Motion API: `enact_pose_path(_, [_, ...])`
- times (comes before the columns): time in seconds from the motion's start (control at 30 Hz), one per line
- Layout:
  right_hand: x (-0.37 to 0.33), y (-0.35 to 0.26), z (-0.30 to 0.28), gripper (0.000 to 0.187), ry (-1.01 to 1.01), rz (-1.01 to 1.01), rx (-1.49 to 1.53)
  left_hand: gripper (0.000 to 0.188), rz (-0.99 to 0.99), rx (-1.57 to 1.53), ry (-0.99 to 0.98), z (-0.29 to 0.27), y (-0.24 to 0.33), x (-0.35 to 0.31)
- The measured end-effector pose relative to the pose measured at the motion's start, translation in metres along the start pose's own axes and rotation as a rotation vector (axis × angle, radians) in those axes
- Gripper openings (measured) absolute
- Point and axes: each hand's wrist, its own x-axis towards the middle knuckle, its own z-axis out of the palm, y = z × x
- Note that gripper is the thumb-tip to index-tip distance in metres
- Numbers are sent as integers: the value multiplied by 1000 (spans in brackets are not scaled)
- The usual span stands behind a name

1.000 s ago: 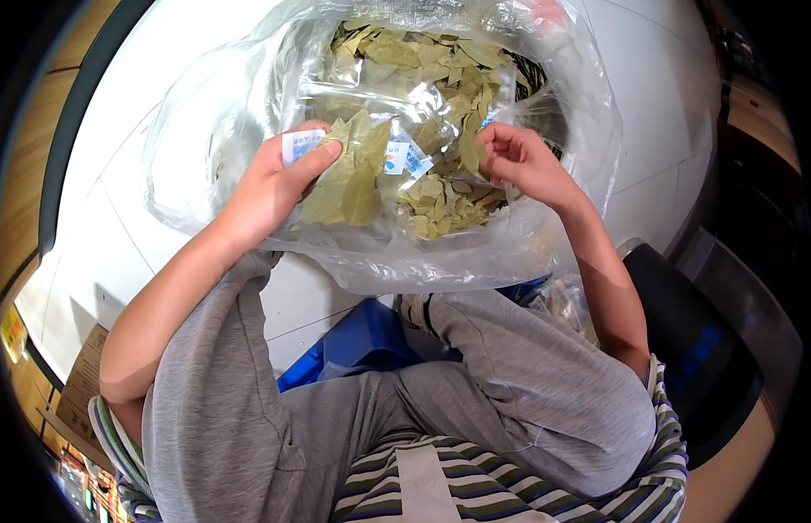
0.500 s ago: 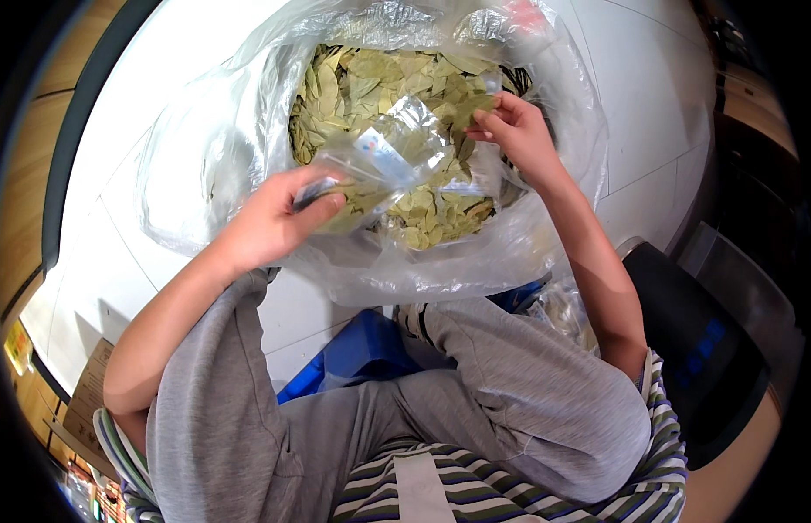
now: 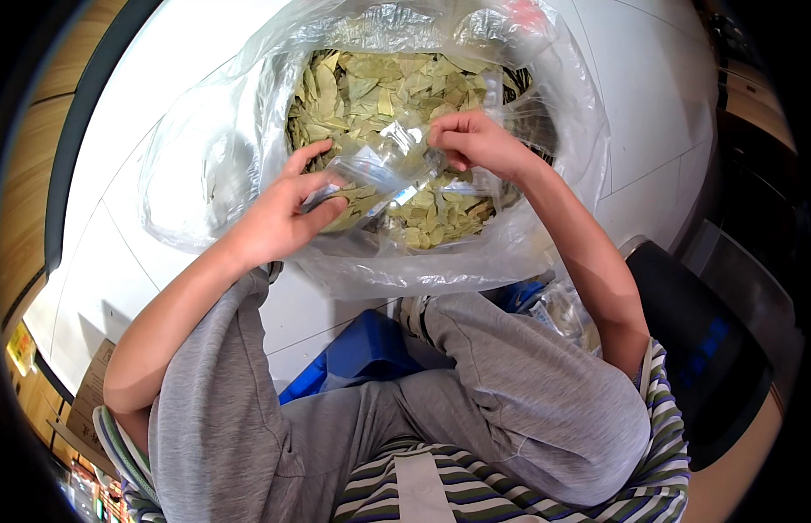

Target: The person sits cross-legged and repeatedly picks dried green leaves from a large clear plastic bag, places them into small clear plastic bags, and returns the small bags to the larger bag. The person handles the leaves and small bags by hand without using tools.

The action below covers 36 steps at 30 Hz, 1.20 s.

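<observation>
A large clear plastic sack (image 3: 231,148) stands wide open, filled with dry, olive-green leaves (image 3: 370,91) like bay leaves. Over the heap lies a small clear plastic bag (image 3: 357,174) with a blue-and-white print and some leaves inside. My left hand (image 3: 288,205) grips its left side between thumb and fingers, with one finger stretched out. At the bag's other end, my right hand (image 3: 479,144) has its fingers curled in a pinch by the clear film. Whether a leaf is also between those fingertips is hidden.
A blue plastic container (image 3: 366,349) sits on the white tiled floor between my legs. Small filled clear packets (image 3: 562,314) lie beside my right knee. A black padded seat (image 3: 697,357) is at the right, a cardboard box (image 3: 91,397) at the lower left.
My right hand has moved left and slightly down, from the sack's right side to the small bag. My left hand stays in place, its index finger lifted more. The small bag has shifted shape.
</observation>
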Motion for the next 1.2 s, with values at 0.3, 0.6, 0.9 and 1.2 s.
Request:
enact_pose_path(0.3, [-4, -2, 16, 31, 9, -234, -242, 21, 84, 35, 6, 1, -1, 1])
enact_pose_path(0.6, [-20, -8, 34, 15, 91, -248, -117, 20, 23, 9, -55, -3, 9, -2])
enact_pose_path(0.9, [-24, -4, 36, 12, 118, -284, -376, 20, 89, -17, -89, -4, 7, -4])
enact_pose_path(1.2, [-29, 3, 47, 14, 189, -284, -363, 23, 140, -31, -129, -3, 10, -5])
